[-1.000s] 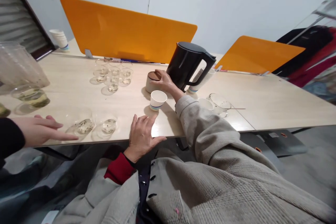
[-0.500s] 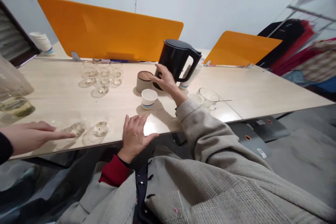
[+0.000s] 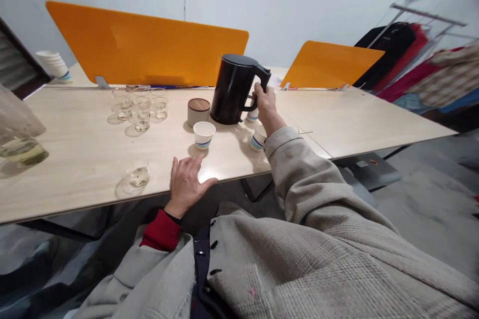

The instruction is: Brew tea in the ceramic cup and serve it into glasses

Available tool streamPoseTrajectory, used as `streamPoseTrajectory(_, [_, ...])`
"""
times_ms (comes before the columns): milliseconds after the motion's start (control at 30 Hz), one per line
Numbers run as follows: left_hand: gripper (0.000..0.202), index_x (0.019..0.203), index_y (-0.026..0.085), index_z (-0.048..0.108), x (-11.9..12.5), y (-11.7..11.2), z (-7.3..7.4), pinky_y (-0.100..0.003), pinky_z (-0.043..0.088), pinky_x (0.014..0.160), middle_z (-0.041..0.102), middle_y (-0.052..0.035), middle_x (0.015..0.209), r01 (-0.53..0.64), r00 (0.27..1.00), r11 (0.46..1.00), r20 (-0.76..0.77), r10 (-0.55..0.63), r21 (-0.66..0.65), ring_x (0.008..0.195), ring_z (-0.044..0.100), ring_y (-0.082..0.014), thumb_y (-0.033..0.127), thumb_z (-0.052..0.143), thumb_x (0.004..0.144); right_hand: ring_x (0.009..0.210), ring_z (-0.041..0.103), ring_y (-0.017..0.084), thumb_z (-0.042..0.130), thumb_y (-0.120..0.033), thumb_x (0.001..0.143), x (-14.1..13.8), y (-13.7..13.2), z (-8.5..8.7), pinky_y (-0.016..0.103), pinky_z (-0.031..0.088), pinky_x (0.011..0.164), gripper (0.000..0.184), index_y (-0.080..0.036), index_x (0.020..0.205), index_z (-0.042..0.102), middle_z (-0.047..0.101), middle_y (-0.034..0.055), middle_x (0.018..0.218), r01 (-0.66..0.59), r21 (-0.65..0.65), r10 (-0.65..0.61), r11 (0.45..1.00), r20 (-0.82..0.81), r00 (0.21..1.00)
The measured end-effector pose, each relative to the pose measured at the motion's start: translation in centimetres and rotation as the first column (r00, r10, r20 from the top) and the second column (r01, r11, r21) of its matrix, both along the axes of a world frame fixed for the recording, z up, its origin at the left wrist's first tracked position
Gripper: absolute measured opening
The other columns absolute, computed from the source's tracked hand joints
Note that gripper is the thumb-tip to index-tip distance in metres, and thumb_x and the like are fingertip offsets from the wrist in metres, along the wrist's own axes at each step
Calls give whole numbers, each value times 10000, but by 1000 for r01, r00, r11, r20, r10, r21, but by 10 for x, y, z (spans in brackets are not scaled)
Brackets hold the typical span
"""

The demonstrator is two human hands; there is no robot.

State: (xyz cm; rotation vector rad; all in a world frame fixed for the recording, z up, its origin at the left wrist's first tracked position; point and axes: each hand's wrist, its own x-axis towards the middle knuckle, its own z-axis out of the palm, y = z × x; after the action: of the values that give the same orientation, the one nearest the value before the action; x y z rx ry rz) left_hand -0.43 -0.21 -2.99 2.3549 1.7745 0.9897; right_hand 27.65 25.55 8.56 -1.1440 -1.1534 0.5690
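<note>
My right hand (image 3: 265,99) is closed around the handle of a black electric kettle (image 3: 232,90). The kettle stands near upright towards the back of the table; I cannot tell whether its base touches the top. By the front edge, my left hand (image 3: 187,182) is open, fingers spread and nothing in it. Just beyond its fingertips stands a white paper cup (image 3: 204,135) with blue stripes. Between that cup and the kettle sits a grey canister (image 3: 198,113) with a wooden lid. A second paper cup (image 3: 257,139) is partly covered by my right wrist.
Several small glasses (image 3: 142,122) holding pale liquid cluster at the left back. One glass (image 3: 138,178) sits near the front edge. A jug (image 3: 22,149) is at far left, stacked paper cups (image 3: 54,66) behind it. Orange dividers (image 3: 145,47) line the table's back.
My right hand has moved from the kettle's front to its handle and closed there. Another person's hand at the left has left view, and the glass it touched is gone. My left hand stays open.
</note>
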Motion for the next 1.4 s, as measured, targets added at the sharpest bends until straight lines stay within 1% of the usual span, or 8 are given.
streamPoseTrajectory(100, [749,1507,221,681,-1,1,0,-698,371,1326,790,-164,1364,-7,1000,1000,0,7,7,1344,685,-394,605,861,890,564,518,128,752,-739,963,-11,-11,1,264,478,528,595,-281,740,443,441,-77,586,11,-20,-11,1000,-32,999])
streamPoseTrajectory(167, [744,1506,228,681,-1,1,1,-690,378,1326,792,-157,1361,-8,1000,1000,1,8,8,1343,687,-390,609,855,891,532,507,134,760,-782,933,-19,-22,3,268,445,482,619,-284,724,456,411,-79,548,-18,3,18,1000,-28,999])
streamPoseTrajectory(333, [740,1494,220,696,-2,2,2,-685,387,1325,795,-162,1353,-5,1000,1000,-1,5,2,1329,693,-394,615,849,887,517,549,159,774,-849,871,-29,-52,3,285,457,446,627,-294,782,499,385,-85,521,-62,48,65,997,-59,996])
streamPoseTrajectory(533, [736,1497,216,694,-2,3,2,-689,364,1337,799,-154,1349,-4,1000,1000,13,4,16,1331,686,-390,617,832,896,526,586,154,782,-906,808,-27,-83,-8,273,479,439,672,-294,843,508,401,-94,557,-120,76,127,990,-93,988])
streamPoseTrajectory(733, [728,1507,234,685,-3,3,2,-698,351,1338,797,-149,1360,3,1000,1000,24,-3,4,1336,678,-392,612,817,899,518,550,138,771,-875,850,-30,-121,-6,263,430,443,634,-298,840,507,410,-94,579,-92,37,94,995,-70,993])
streamPoseTrajectory(867, [718,1508,246,677,-3,4,2,-696,347,1342,810,-129,1332,16,999,1000,46,-17,7,1326,682,-383,617,797,906,497,515,126,769,-839,881,-32,-138,-2,260,400,444,609,-296,817,500,409,-97,572,-94,34,95,995,-48,994])
streamPoseTrajectory(1100, [690,1483,231,698,-1,3,4,-681,350,1351,805,-139,1362,10,999,1000,52,-10,5,1345,691,-382,560,839,893,501,498,124,777,-829,881,-34,-169,-2,273,421,467,615,-283,783,514,463,-84,567,-91,72,94,993,-50,994])
streamPoseTrajectory(1400, [712,1516,219,650,-1,4,4,-670,371,1345,792,-134,1417,63,993,998,96,-63,0,1376,686,-373,547,834,911,474,453,97,840,-836,814,-33,-229,2,264,420,475,662,-272,769,497,470,-96,567,-87,110,96,990,-74,993])
